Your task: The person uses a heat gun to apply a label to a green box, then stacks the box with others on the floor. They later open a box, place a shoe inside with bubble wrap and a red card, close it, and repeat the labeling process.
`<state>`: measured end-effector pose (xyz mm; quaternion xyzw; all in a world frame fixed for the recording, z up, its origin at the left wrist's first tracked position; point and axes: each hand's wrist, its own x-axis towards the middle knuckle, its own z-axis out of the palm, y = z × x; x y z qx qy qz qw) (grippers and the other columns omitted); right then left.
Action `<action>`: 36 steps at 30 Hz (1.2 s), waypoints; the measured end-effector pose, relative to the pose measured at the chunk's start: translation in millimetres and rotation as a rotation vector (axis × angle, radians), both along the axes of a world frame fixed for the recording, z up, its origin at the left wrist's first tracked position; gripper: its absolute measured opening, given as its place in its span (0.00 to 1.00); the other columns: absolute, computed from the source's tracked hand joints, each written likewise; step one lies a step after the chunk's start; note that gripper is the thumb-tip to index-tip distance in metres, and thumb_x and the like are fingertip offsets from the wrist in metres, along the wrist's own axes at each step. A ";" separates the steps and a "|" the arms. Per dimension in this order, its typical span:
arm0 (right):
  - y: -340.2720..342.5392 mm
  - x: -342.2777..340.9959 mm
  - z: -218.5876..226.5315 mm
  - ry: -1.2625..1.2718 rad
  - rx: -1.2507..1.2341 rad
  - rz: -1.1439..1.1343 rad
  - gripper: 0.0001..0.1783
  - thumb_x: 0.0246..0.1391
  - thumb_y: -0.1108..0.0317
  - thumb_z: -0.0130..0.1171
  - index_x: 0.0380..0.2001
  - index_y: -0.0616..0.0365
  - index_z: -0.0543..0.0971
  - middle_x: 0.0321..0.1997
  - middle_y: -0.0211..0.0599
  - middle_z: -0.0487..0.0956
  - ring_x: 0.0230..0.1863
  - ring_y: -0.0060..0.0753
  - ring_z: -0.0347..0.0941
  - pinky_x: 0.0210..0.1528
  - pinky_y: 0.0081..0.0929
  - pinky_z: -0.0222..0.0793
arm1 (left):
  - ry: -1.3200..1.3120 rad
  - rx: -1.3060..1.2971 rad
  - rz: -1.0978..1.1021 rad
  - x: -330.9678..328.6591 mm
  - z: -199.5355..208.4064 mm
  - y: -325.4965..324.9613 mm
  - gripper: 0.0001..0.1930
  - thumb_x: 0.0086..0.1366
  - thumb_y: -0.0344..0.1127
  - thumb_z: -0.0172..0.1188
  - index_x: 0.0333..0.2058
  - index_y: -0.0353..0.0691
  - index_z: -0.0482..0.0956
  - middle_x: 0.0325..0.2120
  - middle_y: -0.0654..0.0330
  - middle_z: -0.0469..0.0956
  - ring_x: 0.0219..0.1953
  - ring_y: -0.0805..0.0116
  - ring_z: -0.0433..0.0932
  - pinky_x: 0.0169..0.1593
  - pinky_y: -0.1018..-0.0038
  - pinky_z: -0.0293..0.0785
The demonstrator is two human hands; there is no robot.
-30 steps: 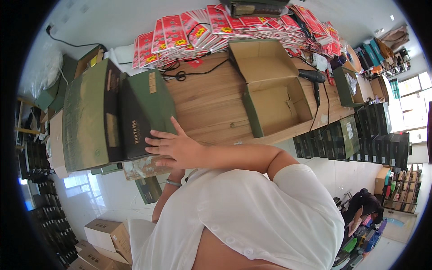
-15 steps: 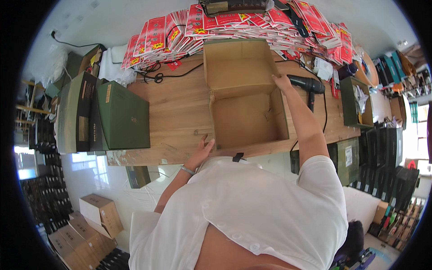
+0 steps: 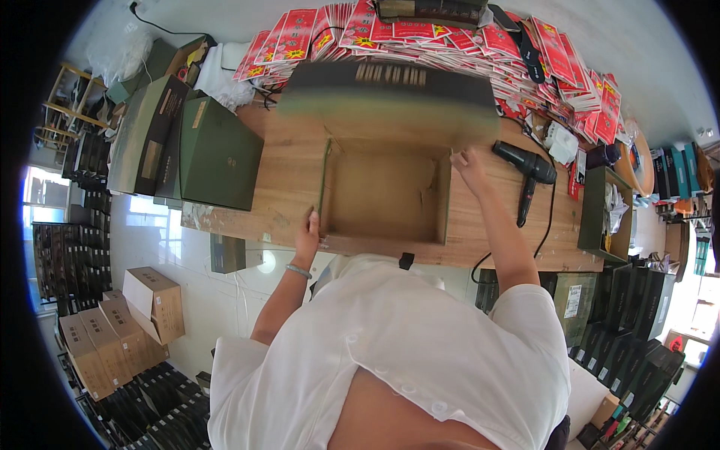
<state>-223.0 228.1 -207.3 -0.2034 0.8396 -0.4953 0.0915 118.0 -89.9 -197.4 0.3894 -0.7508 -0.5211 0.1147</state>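
Observation:
A green cardboard box [image 3: 386,240] with a brown inside lies open in front of me, nothing in its tray. Its lid [image 3: 390,97] stands raised at the back, dark and green on the outside and blurred by motion. At the box's right back corner, my right hand [image 3: 469,169] pinches the edge between thumb and fingers. My left hand [image 3: 307,236] rests against the outside of the left wall near the front corner, its fingers pointing away from me and slightly apart.
A black hair dryer [image 3: 529,169] lies right of the box, its cord trailing over the table edge. Green boxes [image 3: 221,154] stand at the left. Piled red printed packets [image 3: 420,45] fill the back. An open green box [image 3: 604,210] sits at the right end.
The lid, which lay back showing its brown inside, has swung up and shows its outer face. My left hand has moved slightly forward along the box; my right hand stays at the right edge.

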 end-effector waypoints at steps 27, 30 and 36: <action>-61.3 211.8 171.5 -0.179 -0.071 0.055 0.31 0.70 0.47 0.35 0.57 0.62 0.74 0.62 0.46 0.72 0.68 0.37 0.59 0.69 0.36 0.48 | -0.133 0.448 -0.331 -5.4 -37.8 -146.8 0.38 0.68 0.59 0.50 0.64 0.34 0.58 0.57 0.50 0.69 0.60 0.62 0.66 0.64 0.70 0.58; -75.4 229.8 176.8 0.107 -0.076 -0.068 0.25 0.69 0.51 0.42 0.55 0.59 0.76 0.61 0.46 0.73 0.66 0.39 0.63 0.68 0.32 0.52 | -0.035 0.424 -0.144 -15.9 18.1 -180.3 0.38 0.70 0.61 0.44 0.67 0.37 0.56 0.59 0.51 0.67 0.62 0.64 0.64 0.65 0.72 0.56; -33.4 201.8 99.9 -0.177 -0.055 -0.466 0.19 0.66 0.63 0.49 0.54 0.61 0.75 0.59 0.50 0.74 0.63 0.48 0.67 0.66 0.34 0.57 | 0.185 0.152 -0.302 -29.9 227.3 -191.0 0.34 0.70 0.45 0.54 0.68 0.40 0.53 0.61 0.52 0.65 0.59 0.66 0.68 0.62 0.73 0.62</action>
